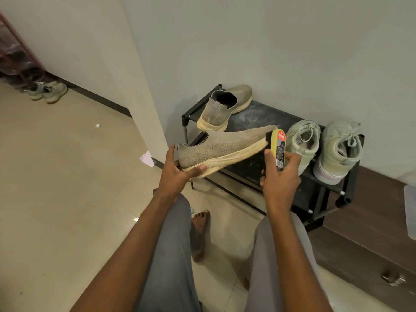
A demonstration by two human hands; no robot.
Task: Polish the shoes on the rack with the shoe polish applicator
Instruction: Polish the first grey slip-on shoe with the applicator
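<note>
- Far left of the rack [351, 176], by the wall base, a pair of pale sneakers [48, 91] sits on the floor, beneath a reddish shelf [15, 52] that is cut off by the frame edge.
- A paper scrap [98, 125] lies on the floor left of the rack; a larger folded paper [147, 158] lies at the wall corner, nearer the rack.
- The left hand [177, 174] grasps the heel of a tan knit shoe [225, 145], thumb up behind the heel collar, fingers curled under the sole. The shoe is held in the air in front of the rack's left end, toe pointing right and tilted slightly upward.
- Its mate [225, 106] rests on the rack's top shelf at the left end, heel toward the camera.
- A bare foot [200, 224] stands on the floor below the rack's front, between grey-trousered knees.
- The right hand [281, 176] grips the applicator [278, 149] upright, fingers wrapped around its lower body. The applicator is yellow with a red label, and its dark sponge edge touches the held shoe's toe, in front of the rack's middle.
- Two pale green lace-up shoes [324, 147] stand side by side on the rack's right end, heels toward the camera.
- Right of the rack stands a dark wooden cabinet [371, 233] with a metal handle [392, 279].
</note>
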